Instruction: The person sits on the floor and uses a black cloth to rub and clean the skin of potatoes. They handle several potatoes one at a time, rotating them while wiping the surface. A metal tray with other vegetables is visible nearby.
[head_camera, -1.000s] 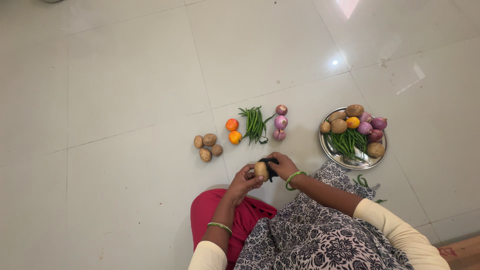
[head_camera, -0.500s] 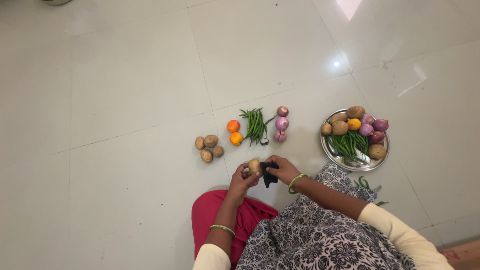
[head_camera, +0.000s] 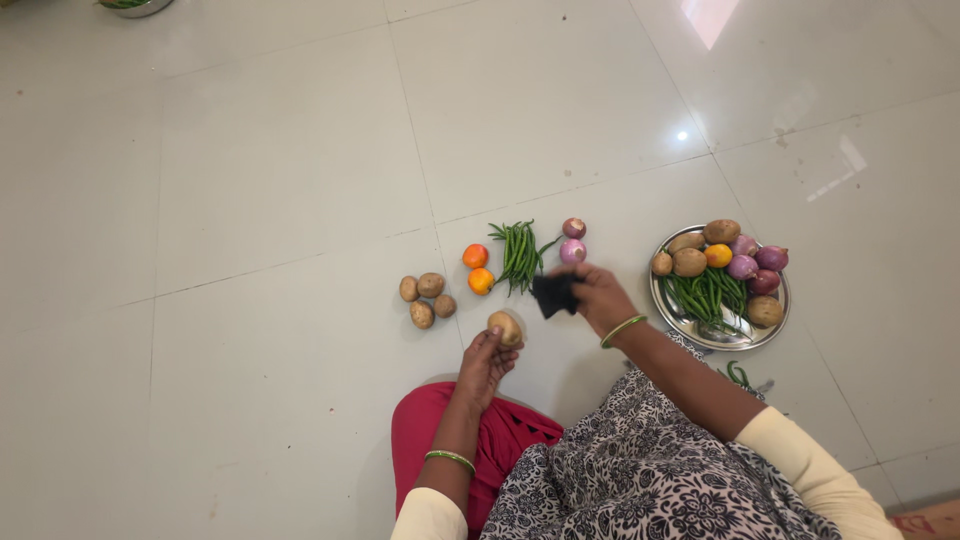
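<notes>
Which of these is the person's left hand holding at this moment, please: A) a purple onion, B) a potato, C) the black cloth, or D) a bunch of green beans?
B: the left hand grips a brown potato in its fingertips above the floor, while the black cloth is in the right hand, over by the onions.
</notes>
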